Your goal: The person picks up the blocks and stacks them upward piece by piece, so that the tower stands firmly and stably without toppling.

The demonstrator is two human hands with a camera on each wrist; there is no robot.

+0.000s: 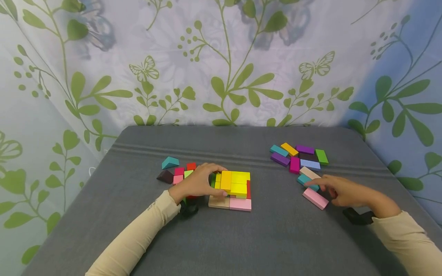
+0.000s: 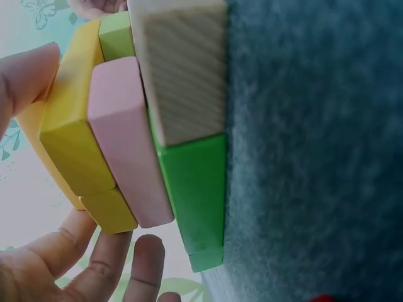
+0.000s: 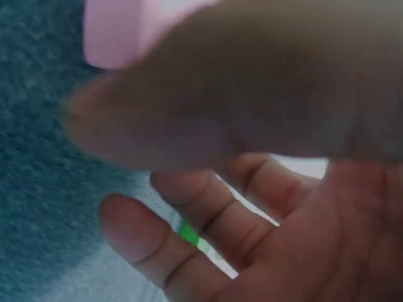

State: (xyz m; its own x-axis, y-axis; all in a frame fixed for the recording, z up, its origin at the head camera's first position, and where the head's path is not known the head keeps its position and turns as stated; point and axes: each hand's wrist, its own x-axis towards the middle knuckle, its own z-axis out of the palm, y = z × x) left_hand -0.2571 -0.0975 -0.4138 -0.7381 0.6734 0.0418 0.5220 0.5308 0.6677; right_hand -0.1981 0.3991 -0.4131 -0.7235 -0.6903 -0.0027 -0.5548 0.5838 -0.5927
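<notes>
Near the middle of the table, in the head view, stands a layered stack of blocks with yellow blocks [image 1: 240, 177] high up and a pink block [image 1: 240, 204] and a plain wooden block [image 1: 219, 202] at its front base. My left hand [image 1: 198, 180] holds the orange-yellow block [image 1: 226, 181] on top, thumb on the near end and fingers at the far end. To the right, my right hand [image 1: 350, 191] reaches its index finger to a teal block [image 1: 304, 180], the other fingers bent beneath. A light pink block [image 1: 315, 198] lies just in front of that hand.
Beyond the right hand lies a loose group of blocks, among them a purple block [image 1: 280, 159], a magenta block [image 1: 294, 165] and a green block [image 1: 322, 156]. Left of the stack are a teal arched block [image 1: 170, 162], a dark triangular block [image 1: 165, 176] and several small coloured ones.
</notes>
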